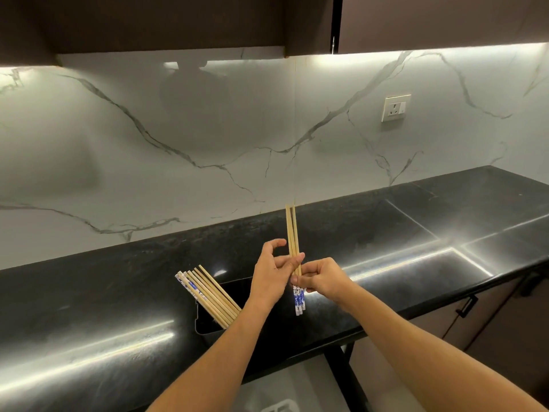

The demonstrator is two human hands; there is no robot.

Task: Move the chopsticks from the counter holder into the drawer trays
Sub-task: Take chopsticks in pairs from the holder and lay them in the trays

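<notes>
On the counter (pixel 89 307), near its front edge, sits the holder (pixel 234 283), with a bundle of chopsticks (pixel 208 295) in it leaning out to the left. Just right of the holder, above the counter, the left hand (pixel 269 275) and right hand (pixel 322 279) meet, both holding a second bunch of chopsticks (pixel 292 233) upright. Behind the counter rises the wall (pixel 208 129), with a socket (pixel 395 107) on its right part and cabinets (pixel 148 22) above.
</notes>
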